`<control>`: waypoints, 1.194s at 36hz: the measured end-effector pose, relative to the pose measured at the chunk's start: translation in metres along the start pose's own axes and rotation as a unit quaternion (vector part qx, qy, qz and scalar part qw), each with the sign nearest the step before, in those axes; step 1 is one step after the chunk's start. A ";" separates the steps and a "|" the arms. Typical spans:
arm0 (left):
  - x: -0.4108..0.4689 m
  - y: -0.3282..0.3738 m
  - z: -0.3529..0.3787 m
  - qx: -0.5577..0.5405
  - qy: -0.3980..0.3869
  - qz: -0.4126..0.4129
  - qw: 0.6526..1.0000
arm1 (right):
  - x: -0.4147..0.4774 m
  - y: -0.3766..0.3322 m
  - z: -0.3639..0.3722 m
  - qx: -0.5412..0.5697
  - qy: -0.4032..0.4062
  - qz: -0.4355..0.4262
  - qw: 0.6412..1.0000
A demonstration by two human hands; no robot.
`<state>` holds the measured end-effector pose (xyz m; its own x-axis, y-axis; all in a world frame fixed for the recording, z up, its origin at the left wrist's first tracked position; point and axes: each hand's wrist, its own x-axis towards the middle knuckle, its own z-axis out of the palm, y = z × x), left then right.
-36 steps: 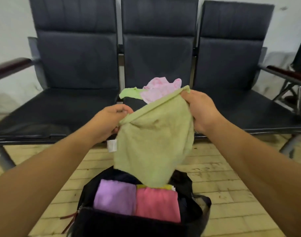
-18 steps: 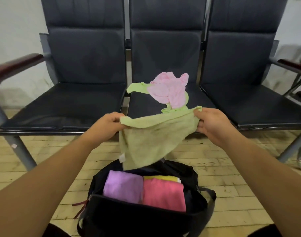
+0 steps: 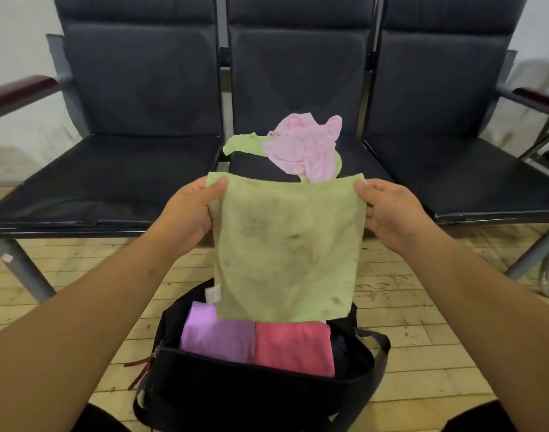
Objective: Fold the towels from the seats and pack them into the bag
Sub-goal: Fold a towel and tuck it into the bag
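We're holding both arms out over the bag [image 3: 251, 397] — forearms coming in from the lower corners, wrists about level. Our left hand [image 3: 186, 219] pinches the top left corner of the green towel [image 3: 285, 244], thumb on the front and fingers curled behind. Our right hand [image 3: 388, 213] grips the top right corner the same way. The towel hangs flat and spread out right above the bag, with its bottom edge at the open top; can't tell if it touches what's inside. In the bag, a purple towel [image 3: 217, 335] and a pink-red towel [image 3: 295, 347] sit folded side by side. Beyond the bag, on the middle seat [image 3: 251, 165], a pale pink towel [image 3: 304, 151] lies crumpled on another green one [image 3: 242, 145].
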<state>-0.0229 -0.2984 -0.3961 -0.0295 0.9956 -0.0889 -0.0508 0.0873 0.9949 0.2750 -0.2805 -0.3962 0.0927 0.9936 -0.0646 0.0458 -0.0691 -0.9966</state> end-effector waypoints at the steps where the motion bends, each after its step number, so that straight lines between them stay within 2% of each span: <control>1: 0.000 0.000 0.000 0.009 0.010 0.000 1.000 | 0.000 0.001 0.000 0.006 -0.001 0.002 1.000; 6: 0.004 -0.003 0.003 0.062 0.051 0.012 0.997 | -0.001 0.000 -0.003 0.017 0.004 0.003 1.000; 11: -0.001 0.002 0.010 0.112 0.079 0.058 0.989 | -0.003 -0.004 -0.003 0.026 0.033 -0.005 0.999; 16: -0.001 0.001 0.011 0.087 0.089 0.063 0.990 | -0.006 -0.006 0.003 0.023 0.044 -0.019 0.999; 19: 0.000 0.002 0.009 0.002 0.053 0.038 0.998 | -0.009 -0.012 0.005 0.051 -0.016 -0.028 0.998; 21: -0.004 0.008 0.009 -0.079 0.000 0.030 0.996 | -0.015 -0.022 0.004 0.098 -0.096 -0.024 0.990; 24: -0.010 0.014 0.009 -0.173 -0.104 0.031 0.979 | -0.026 -0.036 0.000 0.182 -0.262 0.002 0.948; 26: -0.013 0.016 0.012 -0.202 -0.175 0.031 0.963 | -0.030 -0.041 0.004 0.212 -0.325 0.010 0.922; 28: -0.013 0.017 0.020 -0.175 -0.203 0.052 0.962 | -0.030 -0.037 0.011 0.213 -0.323 0.009 0.922; 32: -0.009 0.008 0.038 -0.117 -0.188 0.102 0.970 | -0.026 -0.021 0.039 0.185 -0.304 0.000 0.934; 37: -0.010 0.005 0.050 -0.078 -0.217 0.111 0.967 | -0.024 -0.014 0.063 0.156 -0.330 -0.031 0.930; 43: -0.008 0.007 0.041 -0.050 -0.209 0.107 0.971 | -0.025 -0.015 0.066 0.137 -0.295 -0.069 0.943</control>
<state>0.0177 -0.3041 -0.3869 0.3568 0.9193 0.1662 -0.1844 -0.1051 0.9772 0.2063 -0.2989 -0.3835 -0.4693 0.8734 0.1302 -0.2495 0.0103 -0.9683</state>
